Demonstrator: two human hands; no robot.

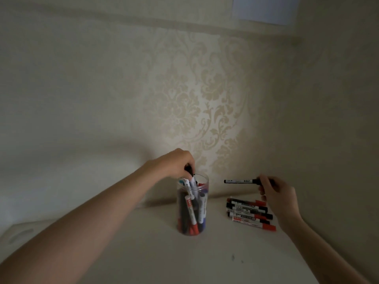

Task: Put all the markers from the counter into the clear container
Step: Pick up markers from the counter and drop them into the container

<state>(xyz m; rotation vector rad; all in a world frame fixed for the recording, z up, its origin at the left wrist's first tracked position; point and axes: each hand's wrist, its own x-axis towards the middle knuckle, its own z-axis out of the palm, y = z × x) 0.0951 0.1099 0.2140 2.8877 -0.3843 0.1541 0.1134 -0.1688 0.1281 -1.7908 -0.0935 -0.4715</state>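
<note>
A clear round container (pixel 203 185) stands on the pale counter (pixel 155 257) near the wall, holding several markers with red, blue and black caps. My left hand (pixel 174 162) hovers over its mouth, pinching the black cap end of a white marker (pixel 47 182) that dips into it. My right hand (pixel 276 193) holds a black-capped marker (pixel 240 181) level in the air, to the right of the container. Below that hand, a row of several red and black markers (pixel 249 212) lies on the counter.
Patterned wallpaper (pixel 194 99) rises straight behind the counter, and a second wall closes in on the right. A white sheet (pixel 266 9) hangs high on the wall. A small dark speck (pixel 233 257) marks the counter in front.
</note>
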